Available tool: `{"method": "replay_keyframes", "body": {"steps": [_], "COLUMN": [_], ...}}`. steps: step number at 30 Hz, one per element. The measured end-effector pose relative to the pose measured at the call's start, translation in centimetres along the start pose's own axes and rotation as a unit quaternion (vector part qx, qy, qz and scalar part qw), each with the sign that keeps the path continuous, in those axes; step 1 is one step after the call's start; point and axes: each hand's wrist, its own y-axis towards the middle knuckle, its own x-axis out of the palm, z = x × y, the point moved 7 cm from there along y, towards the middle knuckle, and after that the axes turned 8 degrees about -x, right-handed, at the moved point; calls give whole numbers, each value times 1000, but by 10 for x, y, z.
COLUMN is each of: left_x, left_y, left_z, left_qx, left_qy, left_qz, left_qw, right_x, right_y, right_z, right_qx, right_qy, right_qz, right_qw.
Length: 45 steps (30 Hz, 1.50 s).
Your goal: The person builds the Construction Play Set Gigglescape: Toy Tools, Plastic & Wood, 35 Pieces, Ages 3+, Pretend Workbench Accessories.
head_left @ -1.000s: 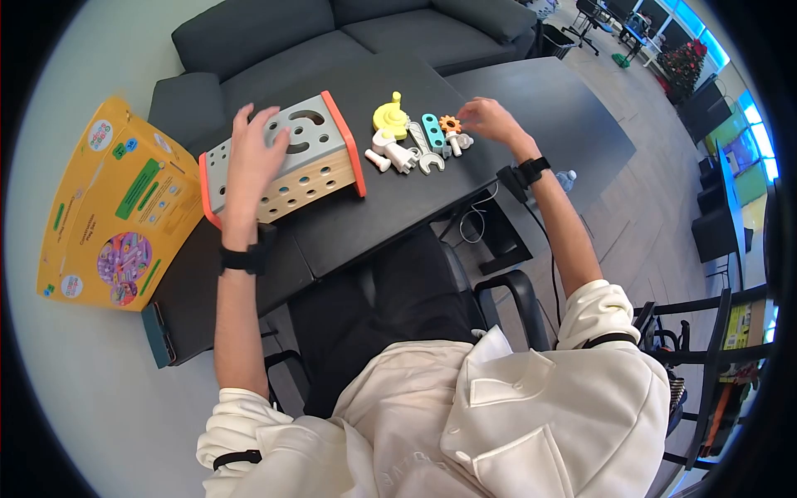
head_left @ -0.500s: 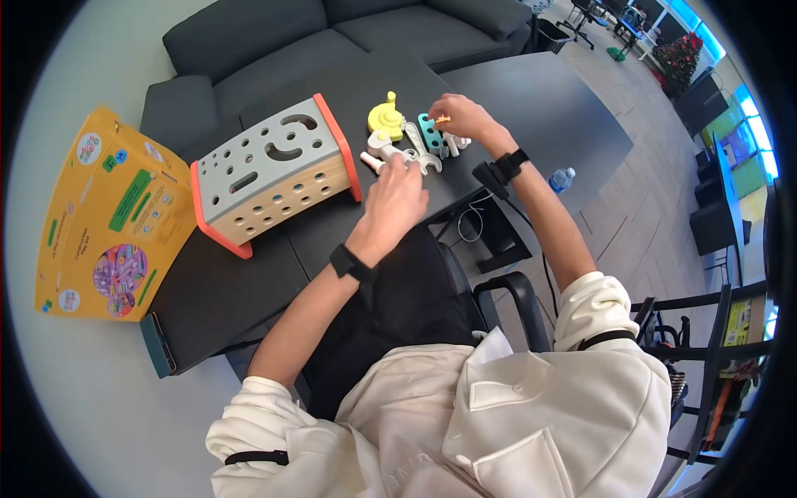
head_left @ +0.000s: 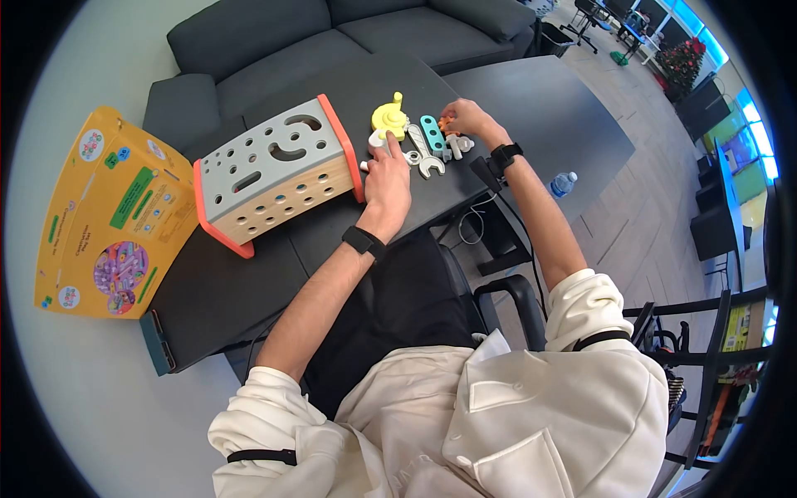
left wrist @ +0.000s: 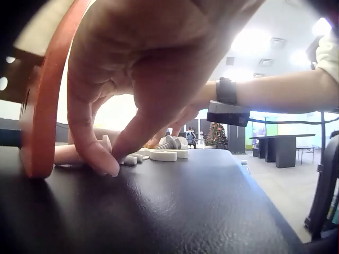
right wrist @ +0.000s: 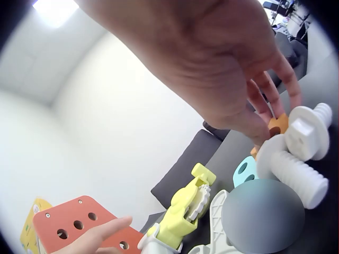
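Note:
My left hand [head_left: 388,187] is down over the white pieces, just right of the grey-topped box [head_left: 274,149]. In the left wrist view its thumb and a finger pinch a small white bolt [left wrist: 69,154] lying on the table. With thumb and fingertips, my right hand [head_left: 469,119] holds the orange gear [right wrist: 279,124], beside white bolts [right wrist: 299,177]. A teal strip with holes [head_left: 432,137], a white wrench [head_left: 419,145] and a yellow piece [head_left: 389,119] lie between the hands.
An orange-yellow carton [head_left: 116,216] stands at the left end of the dark table [head_left: 540,100]. Behind the table is a grey sofa [head_left: 274,41]. A water bottle [head_left: 562,183] is on the right, past the table's near edge.
My left hand has moved right, from above the box down to the white pieces. My right hand has come in from the right and its fingers have closed round the orange gear.

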Motion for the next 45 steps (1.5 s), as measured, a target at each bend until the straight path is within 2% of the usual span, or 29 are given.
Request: {"method": "replay_keyframes", "body": {"steps": [3,6,7,8,9,10,12,14,15,16,18,21,22,24,25,27,28,30,32,34,36,38,39,40,42,43,45], "left_x": [-7,-28,-41,-48,-55,-65,-111,-133,-147,-156,-164,-177,-176,-178,-179,-182,-182,-184,-184,-183,-181,-179,-179,-178,-172,-170,-169], "left_y": [-4,-21,-27,-35,-41,-48,-63,-77,-85,-93,-112,-131,-134,-146,-149,-154,-155,-159,-161,-164,-164,-162,-159,-156,-150,-148,-144], "left_z": [-2,4,8,10,6,2,4,-3,-5,-7,-18,-36,-46,-61,-70,-87,-93,-106,-112,-116,-124,-135,-141,-148,-158,-161,-161], "left_qx": [-12,18,47,75,111,107,174,179,208,236,283,269,256,239,194,129,125,114,103,103,82,60,50,40,27,19,0], "left_qy": [-1,31,19,9,-39,-38,-229,-248,-266,-283,-285,-296,-291,-284,-293,-301,-299,-278,-285,-285,-277,-268,-272,-276,-288,-285,-275], "left_qz": [-14,-7,-5,-6,11,13,32,38,31,24,57,69,70,72,70,81,82,110,105,122,135,150,162,173,167,161,146], "left_qw": [1000,999,999,997,993,993,957,951,941,929,914,914,919,926,934,941,943,947,947,945,948,950,947,944,943,945,950], "right_x": [-1,-8,-19,-24,-35,-45,-66,-70,-69,-65,-62,-45,-45,-43,-40,-34,-33,-29,-19,-7,-5,-13,-14,-21,-39,-44,-57], "right_y": [-3,-11,-16,-18,-20,-27,-44,-56,-66,-76,-99,-119,-126,-133,-132,-129,-127,-128,-124,-120,-119,-120,-113,-105,-81,-67,-45], "right_z": [4,1,-5,-10,-16,-25,-71,-115,-140,-166,-216,-267,-282,-301,-306,-316,-320,-340,-346,-357,-363,-373,-370,-367,-353,-346,-325], "right_qx": [36,54,46,41,23,4,9,-93,-125,-128,-160,-201,-235,-252,-255,-270,-272,-352,-339,-388,-391,-423,-425,-395,-367,-367,-327], "right_qy": [29,71,68,67,99,132,182,223,263,275,278,336,364,353,355,400,403,368,373,336,331,284,225,205,206,206,137], "right_qz": [-19,-6,44,47,101,153,154,146,142,108,112,98,132,173,171,151,148,95,70,35,35,73,101,104,164,162,249], "right_qw": [999,996,996,996,990,979,971,959,946,947,940,915,891,884,883,863,861,855,861,857,858,857,871,890,892,893,901]}}
